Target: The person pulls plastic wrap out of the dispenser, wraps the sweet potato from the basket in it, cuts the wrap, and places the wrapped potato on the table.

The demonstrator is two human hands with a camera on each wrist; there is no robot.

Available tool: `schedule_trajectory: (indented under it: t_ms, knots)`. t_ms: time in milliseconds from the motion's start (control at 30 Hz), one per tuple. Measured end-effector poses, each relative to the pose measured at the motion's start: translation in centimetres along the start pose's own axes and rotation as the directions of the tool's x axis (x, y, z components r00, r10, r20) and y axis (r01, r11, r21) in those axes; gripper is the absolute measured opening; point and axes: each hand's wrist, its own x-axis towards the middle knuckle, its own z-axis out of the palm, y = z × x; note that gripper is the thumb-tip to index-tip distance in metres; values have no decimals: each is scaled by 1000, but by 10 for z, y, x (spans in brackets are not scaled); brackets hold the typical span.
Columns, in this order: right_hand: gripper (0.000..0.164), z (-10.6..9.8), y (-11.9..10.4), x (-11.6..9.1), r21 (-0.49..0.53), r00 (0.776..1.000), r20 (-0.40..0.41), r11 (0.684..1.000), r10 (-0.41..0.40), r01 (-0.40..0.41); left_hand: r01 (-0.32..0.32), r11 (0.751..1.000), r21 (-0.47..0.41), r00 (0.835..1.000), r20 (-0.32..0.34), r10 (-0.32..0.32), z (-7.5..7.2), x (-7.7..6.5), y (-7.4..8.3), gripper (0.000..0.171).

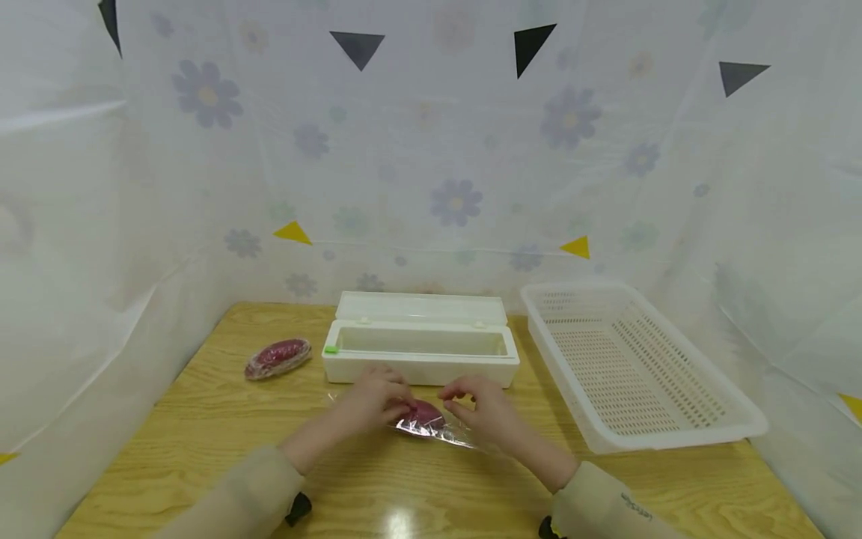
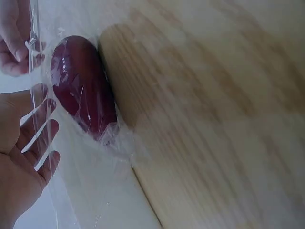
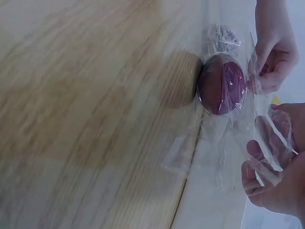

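Observation:
A dark purple oval vegetable (image 1: 426, 414), its kind unclear, lies on clear plastic film (image 1: 451, 434) in front of the white box, with film over it in both wrist views. My left hand (image 1: 376, 398) bends over its left end, and in the right wrist view thumb and forefinger pinch the film (image 3: 255, 71). On the other side is my right hand (image 1: 488, 410), thumb and forefinger apart in the head view. Film clings to its fingers (image 3: 252, 150) in the right wrist view. A second, similar wrapped vegetable (image 1: 279, 358) rests to the left.
Behind the hands stands the long white box (image 1: 420, 370), lid raised, with a green piece (image 1: 331, 349) at its left edge. A white perforated basket (image 1: 566, 400) occupies the table's right side. Patterned white sheeting (image 1: 404, 165) encloses the wooden table (image 1: 202, 449).

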Motion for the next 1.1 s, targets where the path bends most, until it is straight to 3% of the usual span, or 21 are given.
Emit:
schedule_trajectory:
  t_ms: [167,367,467,733,1100]
  knots:
    - [6,12,-8,7,-55,999,30,998,-10,12,16,1000,-9,1000,8,-16,6,2,2,7]
    - [7,23,-9,13,-158,987,-5,975,-161,158,23,999,-39,1000,-16,-24,8,0,2,10]
    - [10,26,-7,13,-194,979,-30,962,-203,194,19,999,-35,1000,-22,-20,10,0,2,12]
    - [15,27,-2,12,-245,982,-19,953,-190,179,16,999,-41,1000,-16,-16,14,-2,-5,21]
    - [38,26,0,10,-294,988,33,943,-153,156,55,998,-37,998,42,-53,17,-4,-9,38]
